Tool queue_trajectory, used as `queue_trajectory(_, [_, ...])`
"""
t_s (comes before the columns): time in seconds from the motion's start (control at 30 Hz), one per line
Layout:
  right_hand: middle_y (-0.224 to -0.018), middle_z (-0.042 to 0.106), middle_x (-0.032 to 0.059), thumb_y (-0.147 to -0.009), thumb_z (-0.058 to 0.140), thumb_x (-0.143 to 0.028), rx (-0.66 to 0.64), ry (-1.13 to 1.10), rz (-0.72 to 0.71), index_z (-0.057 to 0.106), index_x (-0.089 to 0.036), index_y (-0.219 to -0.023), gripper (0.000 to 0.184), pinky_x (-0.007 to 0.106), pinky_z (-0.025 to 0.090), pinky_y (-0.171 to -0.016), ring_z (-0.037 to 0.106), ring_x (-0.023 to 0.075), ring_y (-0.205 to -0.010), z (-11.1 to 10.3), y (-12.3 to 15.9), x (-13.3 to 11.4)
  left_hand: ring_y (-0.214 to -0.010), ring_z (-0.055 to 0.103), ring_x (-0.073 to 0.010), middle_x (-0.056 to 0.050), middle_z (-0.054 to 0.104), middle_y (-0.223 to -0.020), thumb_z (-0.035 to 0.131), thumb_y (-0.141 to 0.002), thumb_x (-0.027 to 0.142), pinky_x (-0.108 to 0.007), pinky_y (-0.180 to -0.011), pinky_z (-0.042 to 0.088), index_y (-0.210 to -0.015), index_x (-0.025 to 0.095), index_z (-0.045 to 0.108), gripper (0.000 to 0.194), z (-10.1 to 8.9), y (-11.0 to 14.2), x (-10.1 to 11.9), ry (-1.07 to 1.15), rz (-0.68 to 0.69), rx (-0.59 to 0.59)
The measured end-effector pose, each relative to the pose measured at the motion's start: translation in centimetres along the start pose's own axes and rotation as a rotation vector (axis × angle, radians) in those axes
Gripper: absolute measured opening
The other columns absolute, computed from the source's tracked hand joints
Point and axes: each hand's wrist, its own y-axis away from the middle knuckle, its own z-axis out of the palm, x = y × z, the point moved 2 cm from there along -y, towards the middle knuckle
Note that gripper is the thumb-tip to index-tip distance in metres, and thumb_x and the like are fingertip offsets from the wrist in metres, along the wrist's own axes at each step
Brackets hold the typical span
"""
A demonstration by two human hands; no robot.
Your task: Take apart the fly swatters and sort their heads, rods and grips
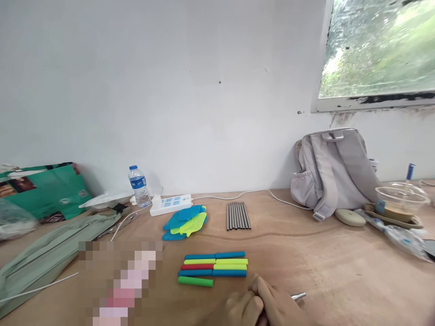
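Observation:
My left hand (240,309) and my right hand (272,296) are pressed together at the bottom of the view, fingers curled. From the far side of my right hand sticks out the shiny end of a metal tube (299,296). Whatever my left fingers close around is hidden. Just left of and beyond my hands lie coloured sleeves in rows: blue (229,273), yellow (231,261), a red one (197,267) and a green one (195,281). Farther back, several thin metal tubes (238,216) lie side by side. Blue and yellow fly swatter heads (186,222) are piled to their left.
A white power strip (171,204) and a water bottle (138,186) stand near the wall. To the right are a grey backpack (335,167), a beige round object (350,217) and a plastic cup (401,201). Green bags (56,190) lie left. A pixelated patch hides the lower left.

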Motion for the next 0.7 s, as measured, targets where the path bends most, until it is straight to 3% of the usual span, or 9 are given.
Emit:
queue_trajectory(0.13, [-0.082, 0.059, 0.0050, -0.072, 0.045, -0.017, 0.008, 0.122, -0.153, 0.046, -0.020, -0.088, 0.017, 0.026, 0.041, -0.052, 0.057, 0.0191, -0.063, -2.4, 0.5, -0.3, -0.070, 0.059, -0.0205, -0.005, 0.061, -0.072, 0.023, -0.084, 0.053, -0.034, -0.072, 0.047, -0.091, 0.020, 0.049, 0.043, -2.9, -1.3, -1.9, 0.010, -0.041, 0.083])
queue_trajectory(0.2, [-0.083, 0.059, 0.0050, -0.076, 0.042, -0.016, 0.007, 0.189, -0.225, 0.050, -0.021, -0.088, 0.015, 0.026, 0.041, -0.052, 0.056, 0.0181, -0.061, -3.8, 1.0, -0.2, -0.086, 0.058, -0.0240, -0.009, 0.062, -0.088, 0.026, -0.083, 0.053, -0.037, -0.078, 0.045, -0.099, 0.018, 0.050, 0.045, -4.7, -2.3, -4.8, -0.064, -0.105, -0.018])
queue_trajectory(0.3, [-0.081, 0.058, 0.0050, -0.082, 0.039, -0.018, 0.000, 0.220, -0.299, 0.056, -0.022, -0.087, 0.018, 0.026, 0.041, -0.052, 0.054, 0.0168, -0.060, -5.8, 2.1, 0.7, -0.092, 0.055, -0.0198, -0.007, 0.059, -0.093, 0.030, -0.085, 0.026, -0.032, -0.084, 0.042, -0.092, 0.019, 0.055, 0.027, -6.3, -3.2, -11.4, -0.269, -0.557, -0.158])
queue_trajectory(0.4, [-0.082, 0.058, 0.0059, -0.085, 0.038, -0.018, -0.047, 0.161, -0.306, 0.061, -0.024, -0.086, 0.024, 0.029, 0.044, -0.060, 0.055, 0.0178, -0.067, -7.2, 3.2, 2.0, -0.099, 0.052, -0.0289, -0.014, 0.055, -0.105, 0.040, -0.076, 0.017, -0.042, -0.086, 0.039, -0.101, 0.012, 0.057, 0.031, -6.2, -2.9, -17.1, -0.386, -0.761, -0.149])
queue_trajectory(0.47, [-0.088, 0.059, 0.0073, -0.084, 0.040, -0.016, -0.098, 0.119, -0.277, 0.062, -0.026, -0.092, 0.026, 0.032, 0.046, -0.069, 0.056, 0.0201, -0.079, -7.8, 3.8, 3.1, -0.098, 0.052, -0.0335, -0.017, 0.054, -0.109, 0.046, -0.073, 0.019, -0.046, -0.085, 0.039, -0.107, 0.009, 0.056, 0.037, -5.6, -2.4, -19.7, -0.426, -0.855, -0.154])
queue_trajectory(0.6, [-0.105, 0.058, 0.0084, -0.086, 0.042, -0.018, -0.083, 0.116, -0.217, 0.062, -0.031, -0.102, 0.029, 0.042, 0.044, -0.085, 0.051, 0.0255, -0.103, -8.8, 4.8, 4.5, -0.100, 0.054, -0.0317, -0.014, 0.057, -0.112, 0.053, -0.072, 0.025, -0.041, -0.086, 0.039, -0.110, 0.013, 0.058, 0.040, -4.6, -1.5, -22.2, -0.406, -0.901, -0.216])
queue_trajectory(0.7, [-0.107, 0.058, 0.0063, -0.089, 0.041, -0.023, -0.106, 0.093, -0.134, 0.061, -0.037, -0.105, 0.029, 0.040, 0.046, -0.085, 0.054, 0.0237, -0.102, -9.9, 5.5, 4.8, -0.098, 0.056, -0.0283, -0.012, 0.063, -0.105, 0.051, -0.076, 0.030, -0.036, -0.085, 0.040, -0.101, 0.015, 0.063, 0.031, -4.2, -1.4, -23.0, -0.359, -0.888, -0.245])
